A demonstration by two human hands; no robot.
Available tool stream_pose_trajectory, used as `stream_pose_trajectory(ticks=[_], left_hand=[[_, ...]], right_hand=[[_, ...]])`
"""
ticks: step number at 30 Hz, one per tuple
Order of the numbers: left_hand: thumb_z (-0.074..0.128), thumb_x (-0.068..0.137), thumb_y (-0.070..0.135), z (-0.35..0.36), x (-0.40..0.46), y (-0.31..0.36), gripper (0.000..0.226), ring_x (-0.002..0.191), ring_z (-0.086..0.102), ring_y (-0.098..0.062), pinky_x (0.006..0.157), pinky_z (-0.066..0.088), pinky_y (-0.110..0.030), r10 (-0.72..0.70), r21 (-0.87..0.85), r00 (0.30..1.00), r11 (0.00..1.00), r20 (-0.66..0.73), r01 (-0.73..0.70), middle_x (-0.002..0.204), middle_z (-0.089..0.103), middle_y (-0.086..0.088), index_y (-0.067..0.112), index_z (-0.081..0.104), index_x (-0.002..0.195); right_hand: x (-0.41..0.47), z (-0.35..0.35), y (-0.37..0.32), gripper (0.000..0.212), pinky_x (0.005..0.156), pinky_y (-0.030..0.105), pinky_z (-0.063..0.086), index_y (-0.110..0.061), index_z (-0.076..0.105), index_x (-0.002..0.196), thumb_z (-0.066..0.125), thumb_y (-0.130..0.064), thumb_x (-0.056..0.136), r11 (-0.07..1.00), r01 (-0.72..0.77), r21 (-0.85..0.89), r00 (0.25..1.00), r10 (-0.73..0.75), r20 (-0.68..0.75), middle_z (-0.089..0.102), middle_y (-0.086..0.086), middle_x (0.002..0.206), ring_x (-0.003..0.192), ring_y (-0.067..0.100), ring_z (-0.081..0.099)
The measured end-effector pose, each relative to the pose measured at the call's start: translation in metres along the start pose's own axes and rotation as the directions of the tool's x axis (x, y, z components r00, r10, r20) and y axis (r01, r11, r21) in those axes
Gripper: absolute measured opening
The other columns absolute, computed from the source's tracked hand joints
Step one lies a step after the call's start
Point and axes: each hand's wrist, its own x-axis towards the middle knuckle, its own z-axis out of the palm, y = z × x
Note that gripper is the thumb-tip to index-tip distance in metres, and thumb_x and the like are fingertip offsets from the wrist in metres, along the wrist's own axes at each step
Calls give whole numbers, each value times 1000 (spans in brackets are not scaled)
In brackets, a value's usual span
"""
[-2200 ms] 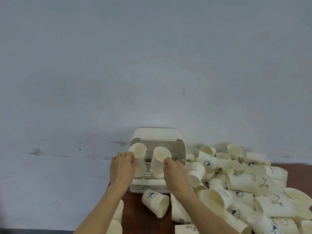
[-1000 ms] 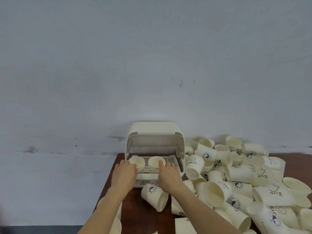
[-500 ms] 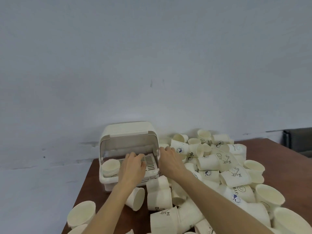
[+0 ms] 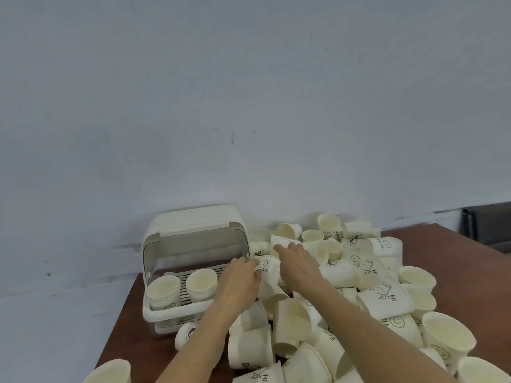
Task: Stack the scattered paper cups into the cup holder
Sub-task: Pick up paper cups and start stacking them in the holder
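Note:
The cream cup holder (image 4: 154,306) stands at the table's far left with its lid flipped up. Two cup stacks sit upright inside it, the left stack (image 4: 163,291) and the right stack (image 4: 201,283). My left hand (image 4: 241,283) grips a cup printed "HELLO" (image 4: 266,268) lying just right of the holder. My right hand (image 4: 297,261) reaches over the pile, fingers touching a cup (image 4: 282,243) behind the "HELLO" cup. A big heap of scattered paper cups (image 4: 373,294) spreads over the table's right side.
The brown table (image 4: 470,272) meets a pale wall at the back. A cup (image 4: 110,373) stands at the near left table edge, and another lies in front of the holder (image 4: 185,334). A dark object (image 4: 486,225) sits at the far right behind the table.
Both hands left the two cup stacks in the holder and moved right onto the loose pile. My left hand took hold of the "HELLO" cup. The view turned to the right.

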Motion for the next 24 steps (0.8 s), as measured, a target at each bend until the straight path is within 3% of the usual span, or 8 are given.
stream_pose_trajectory(ticks=[5, 8, 15, 20, 24], left_hand=[[34, 101, 27, 6, 27, -2, 33, 106, 52, -25, 87, 44, -38, 12, 60, 999, 998, 49, -15, 114, 61, -5, 17, 54, 125], [34, 100, 25, 12, 41, -1, 33, 107, 53, -28, 88, 43, -41, 28, 79, 994, 996, 102, -36, 117, 62, -7, 15, 51, 126], [29, 99, 33, 25, 59, 6, 34, 89, 62, -30, 79, 50, -43, -15, 81, 968, 997, 249, -5, 101, 66, -9, 15, 51, 117], [31, 97, 34, 23, 61, 10, 35, 91, 61, -30, 71, 48, -37, 5, 64, 956, 998, 295, -26, 104, 66, -9, 23, 51, 123], [38, 90, 31, 15, 58, 12, 33, 90, 60, -28, 67, 44, -33, 2, -1, 962, 1000, 271, -1, 101, 66, -6, 24, 54, 118]], right_hand=[[29, 14, 5, 40, 77, 35, 42, -14, 49, 126, 39, -1, 89, 998, 66, -16, 997, -65, 33, 56, 11, 108, 101, 30, 51], [43, 17, 8, 39, 70, 34, 37, -14, 48, 127, 42, -2, 91, 987, 138, -86, 990, -135, 45, 57, 12, 107, 100, 31, 53], [60, 12, 12, 37, 60, 35, 34, -13, 42, 127, 41, -2, 92, 922, 263, -284, 965, -249, 83, 61, 11, 96, 76, 28, 49], [66, 9, 10, 24, 62, 34, 36, -7, 51, 116, 43, -4, 94, 899, 278, -339, 958, -233, 167, 62, 12, 106, 94, 32, 63], [59, 4, 8, 21, 62, 32, 37, -7, 56, 110, 45, -2, 93, 914, 239, -327, 968, -198, 156, 63, 9, 105, 94, 29, 65]])
